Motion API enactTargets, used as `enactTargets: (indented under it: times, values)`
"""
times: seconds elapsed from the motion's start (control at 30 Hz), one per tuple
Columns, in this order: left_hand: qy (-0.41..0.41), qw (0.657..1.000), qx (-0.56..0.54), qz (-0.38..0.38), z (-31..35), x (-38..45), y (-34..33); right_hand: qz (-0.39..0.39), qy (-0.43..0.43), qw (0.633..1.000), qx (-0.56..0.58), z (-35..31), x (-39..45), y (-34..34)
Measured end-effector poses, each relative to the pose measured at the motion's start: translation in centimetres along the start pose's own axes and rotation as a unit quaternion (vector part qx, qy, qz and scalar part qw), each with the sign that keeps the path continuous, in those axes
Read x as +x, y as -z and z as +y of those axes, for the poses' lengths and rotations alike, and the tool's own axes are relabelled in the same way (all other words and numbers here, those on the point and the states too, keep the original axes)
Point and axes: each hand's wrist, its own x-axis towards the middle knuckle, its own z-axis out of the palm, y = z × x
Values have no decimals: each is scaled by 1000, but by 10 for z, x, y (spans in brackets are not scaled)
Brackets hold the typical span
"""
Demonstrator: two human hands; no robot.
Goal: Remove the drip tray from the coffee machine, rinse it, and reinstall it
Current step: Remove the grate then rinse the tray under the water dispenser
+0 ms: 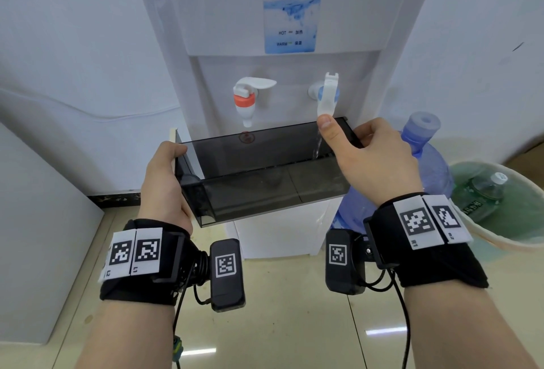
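A dark smoked-plastic drip tray [259, 183] is held level in front of a white MIXUN water dispenser [223, 21], under its taps. My left hand [164, 183] grips the tray's left end, thumb on the top rim. My right hand [368, 153] is at the tray's right end; its thumb presses up against the white lever of the blue-collared tap [327, 94]. A thin stream of water [318, 145] falls from that tap into the tray. The red-collared tap [245, 97] hangs above the tray's middle, not running.
A blue water jug [424, 156] lies to the right of the dispenser. Beside it stands a bin with a green liner [500, 200] holding a plastic bottle. A white cabinet side [35, 221] rises on the left. Tiled floor lies below.
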Motion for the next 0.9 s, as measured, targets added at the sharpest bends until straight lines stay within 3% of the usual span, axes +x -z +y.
enactTargets:
  times: [0.9]
  values:
    - [-10,1000,-18,-9,0,-2,-1,-2,-2,1000,-3,-1,0,1]
